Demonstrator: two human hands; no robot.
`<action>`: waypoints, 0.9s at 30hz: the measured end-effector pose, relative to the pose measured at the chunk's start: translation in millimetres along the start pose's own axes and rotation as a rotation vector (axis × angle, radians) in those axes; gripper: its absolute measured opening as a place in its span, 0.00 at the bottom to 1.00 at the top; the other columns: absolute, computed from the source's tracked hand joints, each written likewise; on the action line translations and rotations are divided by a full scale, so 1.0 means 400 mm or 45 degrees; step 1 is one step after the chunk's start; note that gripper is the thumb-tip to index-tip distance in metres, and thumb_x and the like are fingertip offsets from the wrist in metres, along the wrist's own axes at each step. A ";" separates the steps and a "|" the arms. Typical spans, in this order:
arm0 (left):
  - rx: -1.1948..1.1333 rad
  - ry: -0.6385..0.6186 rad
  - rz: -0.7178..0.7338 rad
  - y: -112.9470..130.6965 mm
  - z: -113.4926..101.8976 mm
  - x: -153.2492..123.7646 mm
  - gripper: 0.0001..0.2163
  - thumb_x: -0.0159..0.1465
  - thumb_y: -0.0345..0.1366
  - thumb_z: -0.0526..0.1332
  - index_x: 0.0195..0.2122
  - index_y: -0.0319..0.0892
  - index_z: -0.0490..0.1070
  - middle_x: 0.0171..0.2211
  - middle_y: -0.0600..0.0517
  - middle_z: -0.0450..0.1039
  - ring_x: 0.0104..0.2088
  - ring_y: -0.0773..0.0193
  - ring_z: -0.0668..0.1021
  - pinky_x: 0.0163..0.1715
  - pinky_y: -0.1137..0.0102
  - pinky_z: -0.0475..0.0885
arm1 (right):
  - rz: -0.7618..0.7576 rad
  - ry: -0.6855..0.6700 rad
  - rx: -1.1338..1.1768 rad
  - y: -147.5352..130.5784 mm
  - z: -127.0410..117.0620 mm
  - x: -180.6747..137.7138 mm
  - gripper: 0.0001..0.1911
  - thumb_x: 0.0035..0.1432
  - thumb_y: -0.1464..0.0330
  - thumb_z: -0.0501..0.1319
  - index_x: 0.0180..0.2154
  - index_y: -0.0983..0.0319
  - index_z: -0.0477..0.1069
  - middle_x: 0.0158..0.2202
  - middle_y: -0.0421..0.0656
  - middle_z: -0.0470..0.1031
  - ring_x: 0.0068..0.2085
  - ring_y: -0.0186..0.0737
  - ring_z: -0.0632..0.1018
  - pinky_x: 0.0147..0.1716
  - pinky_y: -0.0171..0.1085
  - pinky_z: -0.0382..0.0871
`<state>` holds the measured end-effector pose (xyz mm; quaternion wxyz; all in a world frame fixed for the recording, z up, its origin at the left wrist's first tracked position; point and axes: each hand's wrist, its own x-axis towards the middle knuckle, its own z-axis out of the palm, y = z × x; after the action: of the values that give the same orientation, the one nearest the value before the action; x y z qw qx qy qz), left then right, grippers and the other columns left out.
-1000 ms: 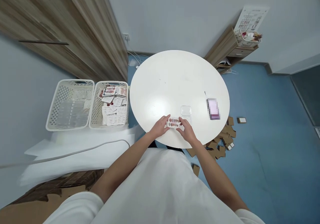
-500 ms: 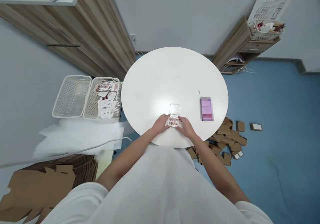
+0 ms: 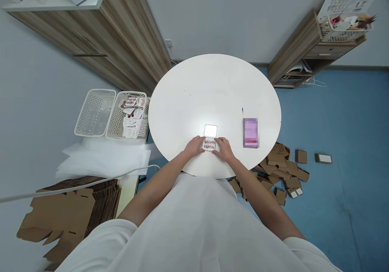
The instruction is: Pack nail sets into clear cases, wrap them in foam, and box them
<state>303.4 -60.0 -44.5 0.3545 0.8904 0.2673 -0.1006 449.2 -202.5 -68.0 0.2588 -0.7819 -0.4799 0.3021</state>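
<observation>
A small clear plastic case of press-on nails point(image 3: 209, 144) lies near the front edge of the white oval table, two rows of pinkish nails showing in it. Its transparent lid point(image 3: 210, 130) stands open on the far side and reflects light. My left hand point(image 3: 195, 147) grips the case's left side between thumb and fingers. On the opposite side, my right hand point(image 3: 224, 149) holds the right edge in the same way. To the right on the table lies a purple rectangular item point(image 3: 251, 132), its surface pixelated.
Left of the table are two white baskets: one bare basket point(image 3: 95, 113) and one basket point(image 3: 114, 118) with nail cards. White sheets point(image 3: 103, 156), a cable point(image 3: 121, 174) and stacked flat cardboard point(image 3: 63, 211) lie nearer me. Small brown boxes point(image 3: 278, 162) litter the floor at right.
The view has shifted slightly. The open lid now shines brightly where it looked clear before. Both hands stay on the case, which has turned or tilted a little.
</observation>
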 end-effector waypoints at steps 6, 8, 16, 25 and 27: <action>-0.023 -0.024 0.007 -0.014 0.004 0.002 0.29 0.51 0.35 0.64 0.54 0.42 0.57 0.42 0.47 0.65 0.42 0.57 0.70 0.39 0.66 0.66 | 0.049 0.044 -0.052 -0.006 0.015 0.001 0.32 0.44 0.64 0.63 0.52 0.59 0.58 0.49 0.47 0.59 0.51 0.49 0.62 0.47 0.47 0.61; -0.044 -0.030 0.011 -0.015 0.007 0.000 0.30 0.51 0.35 0.63 0.55 0.42 0.56 0.42 0.47 0.65 0.40 0.58 0.71 0.38 0.66 0.66 | 0.066 0.053 -0.065 -0.008 0.017 0.000 0.32 0.43 0.64 0.62 0.52 0.59 0.58 0.49 0.46 0.59 0.51 0.49 0.61 0.47 0.47 0.61; -0.109 -0.014 0.030 -0.025 0.012 -0.005 0.30 0.52 0.35 0.63 0.56 0.45 0.55 0.40 0.49 0.66 0.38 0.59 0.71 0.38 0.66 0.66 | 0.103 0.049 -0.090 -0.016 0.015 -0.003 0.32 0.43 0.65 0.62 0.52 0.57 0.58 0.50 0.46 0.59 0.51 0.49 0.62 0.47 0.47 0.60; -0.126 0.004 0.027 -0.026 0.015 -0.008 0.35 0.49 0.35 0.65 0.57 0.44 0.51 0.40 0.48 0.65 0.40 0.58 0.71 0.37 0.66 0.66 | 0.128 0.049 -0.101 -0.027 0.010 -0.009 0.34 0.43 0.66 0.61 0.54 0.59 0.55 0.51 0.47 0.59 0.52 0.48 0.61 0.48 0.46 0.59; -0.204 0.024 -0.031 -0.027 0.014 -0.014 0.34 0.48 0.35 0.65 0.56 0.43 0.53 0.40 0.48 0.65 0.38 0.60 0.71 0.37 0.66 0.67 | 0.141 0.058 -0.073 -0.031 0.010 -0.014 0.36 0.43 0.66 0.61 0.55 0.59 0.53 0.51 0.48 0.59 0.52 0.48 0.61 0.49 0.47 0.60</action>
<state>293.0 -59.7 -52.7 0.4210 0.8566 0.2888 -0.0749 437.2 -202.0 -60.9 0.2299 -0.8212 -0.4382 0.2842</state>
